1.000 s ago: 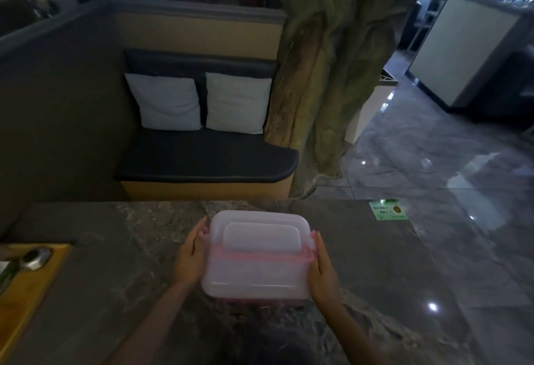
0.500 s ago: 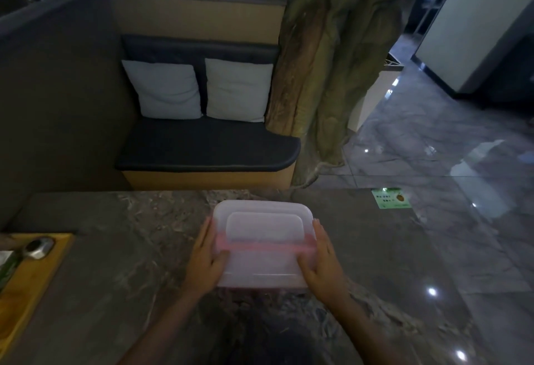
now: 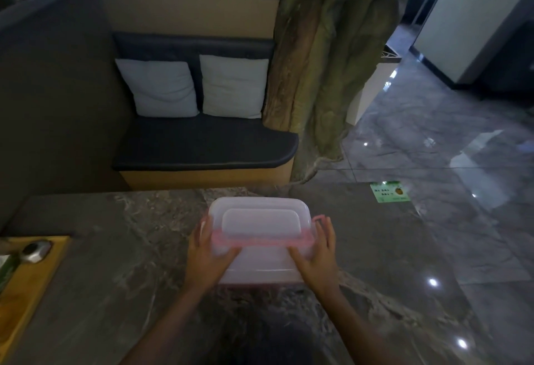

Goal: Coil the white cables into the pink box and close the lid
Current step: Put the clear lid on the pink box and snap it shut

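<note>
The pink box point(image 3: 260, 269) stands on the dark marble table point(image 3: 121, 263), near its far edge, with its translucent lid point(image 3: 260, 220) lying on top and a pink clip strip along the front rim. My left hand point(image 3: 206, 254) grips the box's left front corner, thumb across the front wall under the rim. My right hand point(image 3: 318, 257) grips the right front corner the same way, fingers up beside the pink side latch point(image 3: 318, 218). No white cables are visible; the box's inside is hidden by the cloudy plastic.
A yellow wooden tray point(image 3: 31, 281) with a small metal object point(image 3: 34, 250) lies at the table's left edge. Beyond the table are a dark bench point(image 3: 202, 142) with two white cushions, a thick tree trunk point(image 3: 323, 61) and a glossy tiled floor to the right.
Both hands have slid from the box's sides to its front corners, with thumbs now pressing across the front under the rim. The box sits a little farther from me.
</note>
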